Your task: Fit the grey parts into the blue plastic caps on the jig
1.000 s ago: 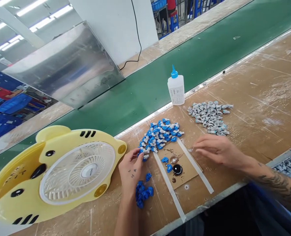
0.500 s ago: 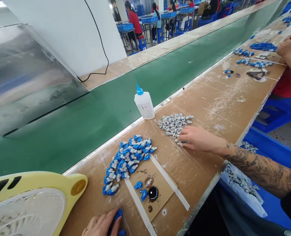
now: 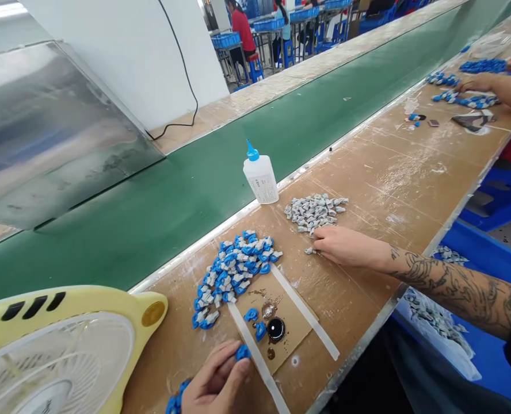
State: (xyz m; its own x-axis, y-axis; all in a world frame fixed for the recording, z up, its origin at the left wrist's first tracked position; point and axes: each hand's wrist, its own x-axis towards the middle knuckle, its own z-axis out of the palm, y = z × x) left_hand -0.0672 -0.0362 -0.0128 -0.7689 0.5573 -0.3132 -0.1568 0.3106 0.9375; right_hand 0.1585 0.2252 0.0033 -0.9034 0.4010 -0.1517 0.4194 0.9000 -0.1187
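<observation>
Between thumb and fingers, my left hand [image 3: 218, 379] pinches a small blue plastic piece [image 3: 242, 352]. More blue pieces [image 3: 176, 398] lie beside that hand at the bottom edge. At the near side of a pile of small grey pieces [image 3: 313, 210], my right hand [image 3: 346, 244] has its fingers closed on a grey piece [image 3: 310, 250], partly hidden. Left of centre is a heap of joined blue-and-grey pieces [image 3: 233, 267]. A cardboard sheet [image 3: 288, 339] held by white tape carries a round pot of dark liquid [image 3: 275, 329] and two loose blue pieces [image 3: 259, 330].
A white squeeze bottle [image 3: 260, 179] with a blue nozzle stands by the green conveyor belt [image 3: 208, 184]. A yellow fan [image 3: 149, 339] occupies the left front. Blue bins [image 3: 488, 276] sit below the table edge. A co-worker's hands [image 3: 475, 83] are at the far right.
My left hand has risen and moved right, lifting a blue piece toward the cardboard. My right hand has drawn a grey piece slightly off the pile. The co-worker's hand has reached further over the table.
</observation>
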